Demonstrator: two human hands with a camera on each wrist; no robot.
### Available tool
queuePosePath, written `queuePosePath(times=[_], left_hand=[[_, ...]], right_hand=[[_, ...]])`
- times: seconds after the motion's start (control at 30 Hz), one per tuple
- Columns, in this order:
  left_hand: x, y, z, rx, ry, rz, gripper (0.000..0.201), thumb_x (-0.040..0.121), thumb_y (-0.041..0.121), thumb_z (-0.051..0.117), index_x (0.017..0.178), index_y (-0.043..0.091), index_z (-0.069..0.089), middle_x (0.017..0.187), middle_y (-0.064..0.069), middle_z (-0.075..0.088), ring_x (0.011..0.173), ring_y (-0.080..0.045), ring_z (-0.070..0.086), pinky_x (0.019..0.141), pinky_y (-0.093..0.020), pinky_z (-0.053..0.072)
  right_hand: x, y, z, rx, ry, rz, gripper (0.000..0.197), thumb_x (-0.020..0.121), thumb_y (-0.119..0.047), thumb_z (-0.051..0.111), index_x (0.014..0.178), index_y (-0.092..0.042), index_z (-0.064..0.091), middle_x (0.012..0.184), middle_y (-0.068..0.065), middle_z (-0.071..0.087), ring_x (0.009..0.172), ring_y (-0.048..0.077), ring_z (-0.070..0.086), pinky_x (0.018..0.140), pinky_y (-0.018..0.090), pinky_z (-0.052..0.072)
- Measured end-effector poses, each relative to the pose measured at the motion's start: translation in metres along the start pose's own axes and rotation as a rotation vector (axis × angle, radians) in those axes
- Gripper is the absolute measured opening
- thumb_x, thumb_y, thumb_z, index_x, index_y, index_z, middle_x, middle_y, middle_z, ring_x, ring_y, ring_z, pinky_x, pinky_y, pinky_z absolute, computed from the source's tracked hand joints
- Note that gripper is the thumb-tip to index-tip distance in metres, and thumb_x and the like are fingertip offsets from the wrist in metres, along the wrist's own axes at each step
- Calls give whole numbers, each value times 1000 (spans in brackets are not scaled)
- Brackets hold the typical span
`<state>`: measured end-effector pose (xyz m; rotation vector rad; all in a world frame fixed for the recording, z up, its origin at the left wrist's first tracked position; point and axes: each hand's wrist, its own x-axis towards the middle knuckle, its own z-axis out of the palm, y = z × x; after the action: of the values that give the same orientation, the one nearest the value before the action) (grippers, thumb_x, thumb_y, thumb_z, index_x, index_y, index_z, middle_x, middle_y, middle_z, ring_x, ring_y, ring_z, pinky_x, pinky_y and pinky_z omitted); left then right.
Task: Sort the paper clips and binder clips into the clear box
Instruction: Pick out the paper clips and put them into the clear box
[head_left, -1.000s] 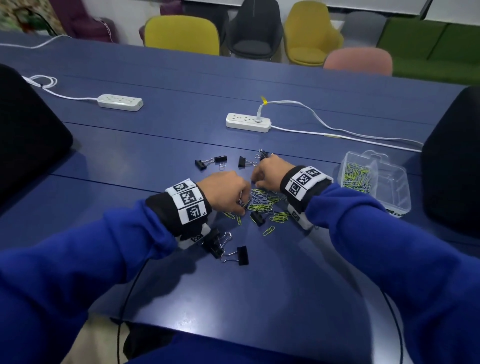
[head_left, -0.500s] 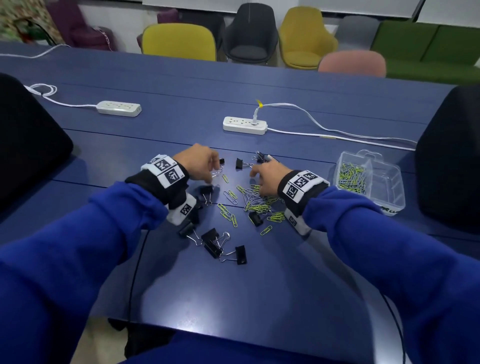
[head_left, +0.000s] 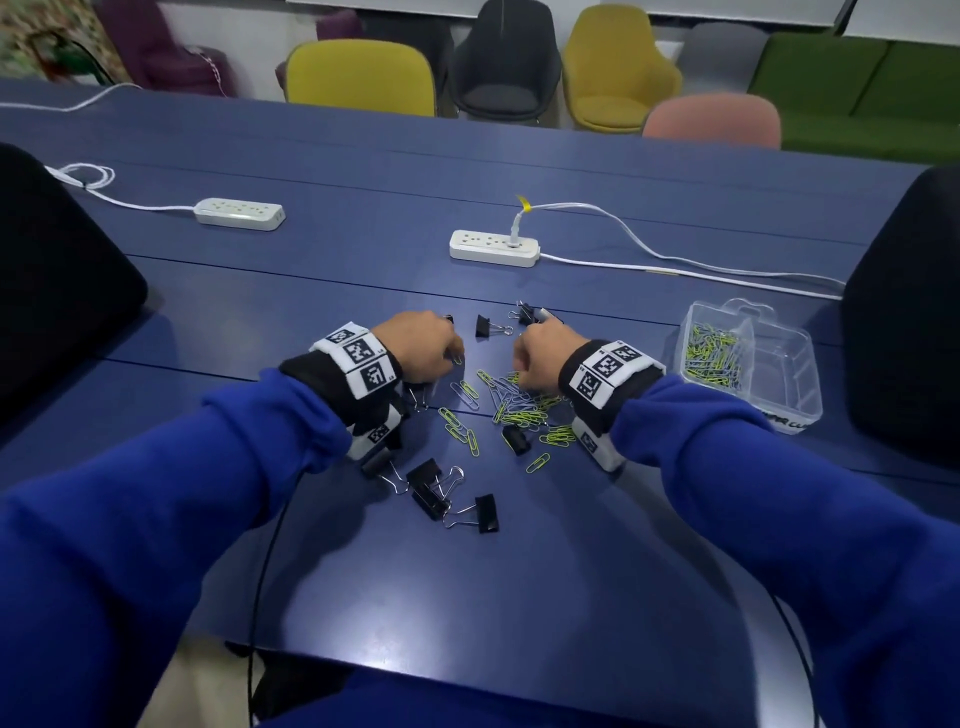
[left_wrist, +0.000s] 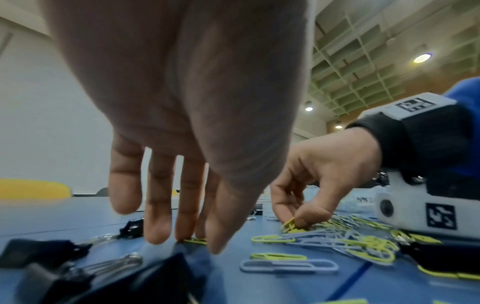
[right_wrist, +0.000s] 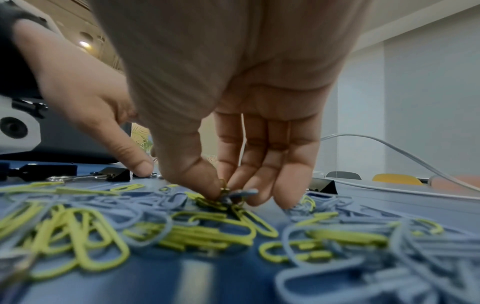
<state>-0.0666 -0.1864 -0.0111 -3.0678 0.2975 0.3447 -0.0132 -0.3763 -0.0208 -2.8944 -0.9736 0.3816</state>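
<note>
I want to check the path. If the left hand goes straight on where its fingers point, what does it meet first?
The left hand points down; its fingertips probably meet the green paper clip lying on the table first.

Left hand (left_wrist: 182, 123) fills upper centre, fingers straight and pointing down, fingertips (left_wrist: 185, 232) touching a yellow-green paper clip (left_wrist: 194, 240) on the blue table (left_wrist: 259, 288). Right hand (left_wrist: 319, 176) at centre right pinches a yellow-green clip (left_wrist: 288, 225) over the paper clip pile (left_wrist: 358, 240). Blurred black binder clips (left_wrist: 39, 253) lower left, apparently several.
</note>
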Motion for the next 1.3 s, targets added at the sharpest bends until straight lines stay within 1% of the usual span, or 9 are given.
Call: queuePosePath(times=[0.1,0.23,0.4,0.5,0.67,0.77,0.87,1.0,1.3], left_hand=[[-1,8,2,42,-15,66,34,86,26,52,118,27,65,120,-2,62,109,-26,58,86,-36,50],[-9,14,6,-23,-48,163,32,88,30,54,118,28,66,116,-1,61,103,-21,59,89,-35,49],[-12,15,10,-98,-58,212,51,82,32,67,132,26,57,122,-2,59,107,-19,58,90,-31,48],[-9,18,9,-107,-110,249,75,76,31,75,143,31,42,136,1,47,118,-19,51,99,-36,45],[-2,30,6,-127,-84,293,48,81,23,70,127,29,61,114,0,61,94,-14,57,86,-30,48],[-1,34,3,-173,-46,268,22,79,19,68,99,24,70,87,9,65,72,-8,54,76,-34,53],[2,33,4,-162,-58,240,8,78,20,68,84,26,67,73,12,61,69,-10,57,72,-35,54],[1,33,1,-210,-26,223,5,85,23,68,90,23,68,81,7,68,69,-9,58,74,-33,53],[1,92,-28,-464,151,327,19,82,42,72,94,27,71,74,13,69,60,8,57,59,-2,34]], right_hand=[[2,3,4,51,-25,-1,9,71,-15,68,74,-21,62,79,-1,64,96,21,64,103,40,44],[-10,8,6,156,33,-4,21,76,-16,67,97,-17,71,91,1,68,122,20,52,110,35,36],[-47,20,-24,689,257,112,14,83,-6,61,88,-13,72,69,-4,64,55,-1,56,62,15,48],[-70,30,-25,1398,316,192,15,89,2,53,81,-6,64,81,5,62,63,12,61,54,23,49],[-85,34,7,2018,80,377,17,77,-7,36,78,-10,53,71,5,48,50,12,47,41,19,32],[-89,23,25,2057,-27,380,21,67,-18,42,79,-9,56,64,3,49,45,13,42,42,17,25],[-89,18,39,2066,-80,391,22,84,-30,41,72,-14,51,54,-3,39,37,10,31,40,15,16],[-88,17,47,2057,-83,409,35,92,-42,45,67,-18,50,50,-5,38,35,8,31,37,12,15],[-78,5,41,2183,48,422,46,99,-45,29,89,-12,61,62,1,58,58,20,55,45,21,37]])
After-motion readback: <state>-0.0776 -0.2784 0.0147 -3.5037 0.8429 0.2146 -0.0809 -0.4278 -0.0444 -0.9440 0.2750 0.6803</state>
